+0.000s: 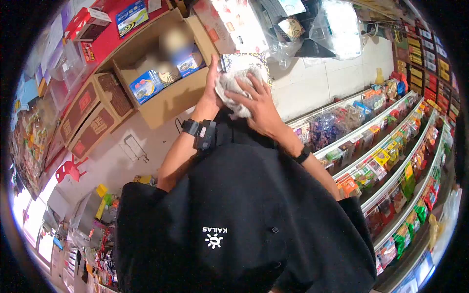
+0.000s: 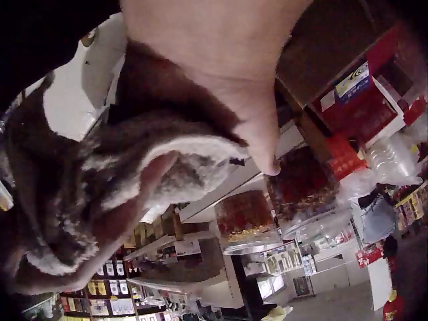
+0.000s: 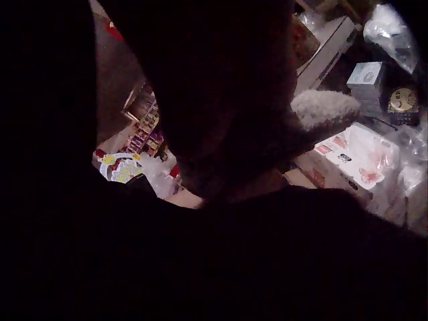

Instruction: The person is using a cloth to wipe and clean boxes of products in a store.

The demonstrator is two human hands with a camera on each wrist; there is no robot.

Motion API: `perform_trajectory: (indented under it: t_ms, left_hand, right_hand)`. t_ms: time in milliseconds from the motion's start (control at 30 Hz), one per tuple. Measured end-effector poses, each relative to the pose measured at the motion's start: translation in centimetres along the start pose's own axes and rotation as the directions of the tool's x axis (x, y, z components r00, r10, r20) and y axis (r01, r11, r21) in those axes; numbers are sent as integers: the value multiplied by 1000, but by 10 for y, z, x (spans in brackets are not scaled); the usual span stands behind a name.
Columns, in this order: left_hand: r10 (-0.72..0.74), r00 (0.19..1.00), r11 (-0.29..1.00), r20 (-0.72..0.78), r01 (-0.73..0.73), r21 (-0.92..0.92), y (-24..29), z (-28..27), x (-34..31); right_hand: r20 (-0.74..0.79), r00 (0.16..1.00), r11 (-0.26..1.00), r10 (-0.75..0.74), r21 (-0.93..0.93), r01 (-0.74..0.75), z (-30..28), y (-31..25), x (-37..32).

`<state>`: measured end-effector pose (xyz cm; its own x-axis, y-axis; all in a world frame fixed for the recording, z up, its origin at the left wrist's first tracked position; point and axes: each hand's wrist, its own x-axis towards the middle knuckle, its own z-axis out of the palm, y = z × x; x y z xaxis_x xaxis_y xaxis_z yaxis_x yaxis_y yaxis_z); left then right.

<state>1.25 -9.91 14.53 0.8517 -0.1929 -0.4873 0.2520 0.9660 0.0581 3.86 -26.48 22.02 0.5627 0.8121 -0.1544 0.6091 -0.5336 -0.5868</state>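
Note:
A crumpled grey-white cloth (image 1: 225, 88) lies between both hands, in front of a patterned box (image 1: 261, 62). My left hand (image 1: 210, 93) holds the cloth from the left side, thumb raised along its edge; its other fingers are mostly hidden. From the right, my right hand (image 1: 259, 105) presses on the cloth with spread, fairly straight fingers. The left wrist view shows folds of the cloth (image 2: 194, 164) below the thumb of my left hand (image 2: 221, 73). Very dark in the right wrist view, my right hand (image 3: 234, 127) has a pale bit of cloth (image 3: 324, 108) beside it.
An open cardboard box (image 1: 166, 110) with blue packages stands at the left, near brown cartons (image 1: 93, 122). Beyond the hands are a white floral box (image 1: 239, 24) and plastic bags (image 1: 337, 29). Shelves of packaged goods (image 1: 381, 156) run along the right.

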Motion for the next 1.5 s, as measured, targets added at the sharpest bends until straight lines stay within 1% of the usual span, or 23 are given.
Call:
perform_trajectory:
  t_ms: [33,100,167,233,300,433,533,633,700,767,833,900,933,1000,1033,1100,1167,1233,1267,1367,1400,1433,1500]
  left_hand:
    - [-13,1000,999,6,13,-30,3,1,-9]
    - [15,1000,1000,10,-15,16,-4,2,-15]
    - [20,998,993,57,-26,115,-11,-10,-21]
    - [36,999,994,-6,-36,101,-22,-12,-27]
    - [69,994,997,-90,-66,29,-13,-9,-36]
    - [-17,999,999,46,19,-38,0,-19,-55]
    - [-125,991,991,50,122,50,-10,-33,-49]
    - [-99,995,984,0,97,151,-7,-43,-41]
    - [-106,981,993,164,113,-30,11,-22,-51]
    - [-64,998,992,-6,65,109,19,-30,-49]
    - [-35,999,992,2,34,124,28,-35,-51]
    - [-64,998,975,16,59,213,42,-33,-59]
    - [-80,997,983,-3,80,167,47,-39,-58]
    - [-95,995,983,7,92,159,49,-49,-60]
    - [-113,993,982,14,110,156,51,-50,-63]
    - [-101,992,984,76,89,154,43,-39,-64]
    - [-63,998,968,-20,66,241,40,-42,-61]
    - [15,999,990,-37,-10,144,43,-39,-56]
    - [10,999,989,-40,-4,150,47,-38,-59]
    - [-24,999,983,-24,28,180,52,-36,-66]
    - [-39,999,985,27,34,167,49,-36,-67]
    - [-57,996,987,72,45,153,48,-40,-69]
    - [-127,986,971,106,102,217,33,-50,-63]
  right_hand:
    - [70,995,996,-77,-33,80,-2,-7,-6]
    - [65,996,998,-57,22,56,-1,-5,-1]
    - [-242,962,989,130,102,-108,10,1,16]
    - [-250,952,983,176,96,-157,16,-7,23]
    - [-126,992,979,8,-202,-34,22,-21,19]
    - [43,997,996,-59,-56,62,9,-31,-16]
    - [-94,993,998,67,7,-66,16,-8,-15]
    - [-253,948,981,194,69,-183,19,-11,-9]
    - [-133,991,995,3,-101,-17,11,-28,-8]
    - [-88,994,996,-69,-61,64,5,-37,-26]
    - [32,990,991,-135,24,134,-5,-37,-43]
    - [20,993,993,-117,36,116,4,-12,-61]
    - [-117,989,951,90,305,-51,7,-10,-58]
    - [-178,878,646,445,742,-177,9,-4,-60]
    - [-175,877,644,448,743,-181,6,-9,-47]
    - [-146,798,479,585,856,-194,7,-16,-21]
    - [-69,780,474,622,826,-305,16,-24,-14]
    - [-343,899,852,273,519,-60,31,-18,-20]
    - [-249,965,923,84,383,19,29,-14,-28]
    - [-121,988,892,100,450,-35,20,-21,-52]
    - [-133,952,728,276,675,-116,30,-14,-57]
    - [-127,952,724,279,679,-122,27,-18,-46]
    - [-144,834,527,532,827,-194,9,-33,-17]
